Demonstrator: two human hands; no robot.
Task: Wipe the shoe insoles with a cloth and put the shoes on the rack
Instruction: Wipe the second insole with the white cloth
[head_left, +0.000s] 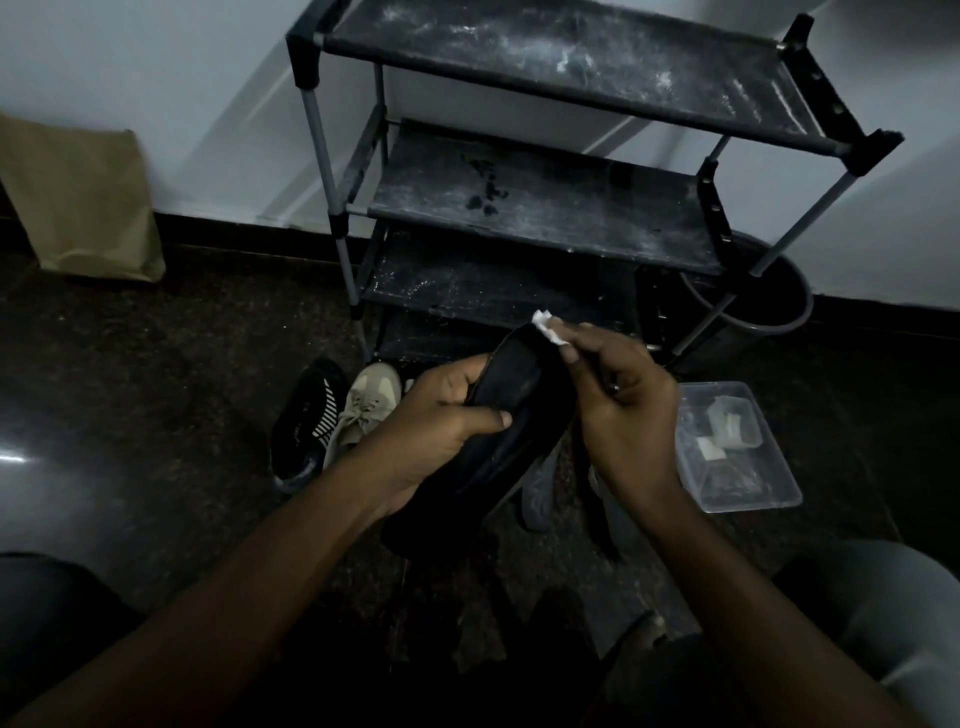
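Shoe-cleaning lot, dim floor: one shoe in hand, three on the floor, none on the rack.

One creased brown paper bag (83, 208) against the wall; one black shoe with white stripes (306, 421) touching one beige lace-up sneaker (366, 405); left hand (441, 415), fingers and thumb curled round one long matte black shoe (511, 384), held tilted above the floor before the rack; one small crumpled white cloth (550, 327) at that shoe's far tip, pinched by the right hand (623, 410), wrist raised; one rack (545, 208), three dusty black tiers plainly seen, grey tubular posts; one grey shoe (540, 488) beneath the hands; one clear rectangular plastic box (737, 447) holding pale pieces; one dark round bucket (769, 306).
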